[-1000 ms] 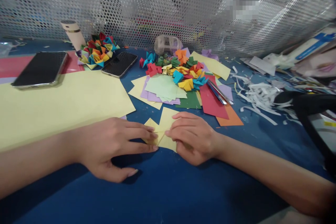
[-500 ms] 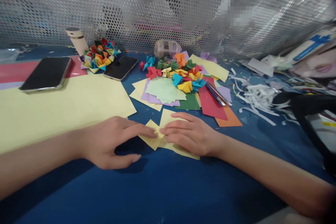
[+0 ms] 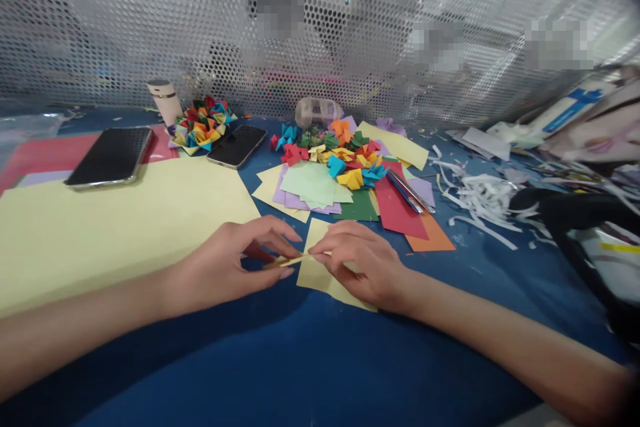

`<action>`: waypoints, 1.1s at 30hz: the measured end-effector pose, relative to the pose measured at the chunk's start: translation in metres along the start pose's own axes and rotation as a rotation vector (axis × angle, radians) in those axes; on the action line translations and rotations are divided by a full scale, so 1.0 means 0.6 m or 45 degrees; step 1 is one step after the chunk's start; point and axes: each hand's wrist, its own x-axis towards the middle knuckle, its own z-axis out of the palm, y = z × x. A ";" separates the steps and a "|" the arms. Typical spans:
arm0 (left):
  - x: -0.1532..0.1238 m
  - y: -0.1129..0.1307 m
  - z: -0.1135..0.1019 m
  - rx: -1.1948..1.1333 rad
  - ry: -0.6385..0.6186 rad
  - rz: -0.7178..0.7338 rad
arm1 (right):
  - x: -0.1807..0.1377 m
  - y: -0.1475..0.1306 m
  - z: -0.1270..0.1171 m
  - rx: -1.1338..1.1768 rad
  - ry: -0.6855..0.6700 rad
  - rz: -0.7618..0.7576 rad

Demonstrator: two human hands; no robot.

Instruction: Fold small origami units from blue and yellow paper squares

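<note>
A small pale yellow paper square (image 3: 316,272) lies on the blue table (image 3: 310,360) in front of me. My left hand (image 3: 235,265) pinches its folded left flap between thumb and fingers and lifts that flap edge-on. My right hand (image 3: 361,263) rests on the sheet, fingertips pinching the same fold from the right. The fingertips of both hands nearly meet at the crease.
A large yellow sheet (image 3: 110,220) lies at left with two phones (image 3: 111,157) (image 3: 237,145) at its far edge. Folded coloured paper pieces (image 3: 335,147), flat coloured squares (image 3: 310,185) and a pen (image 3: 407,188) sit behind. White paper shreds (image 3: 480,197) and a black object (image 3: 580,213) lie right. Perforated mesh stands at the back.
The left flap, pressed flat a second ago, is now raised off the table between both hands' fingertips. My left hand went from flat to a pinch. The view tilted slightly upward.
</note>
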 end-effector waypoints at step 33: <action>0.006 -0.004 0.034 -0.625 0.235 -0.516 | 0.001 -0.001 0.004 -0.262 -0.195 0.034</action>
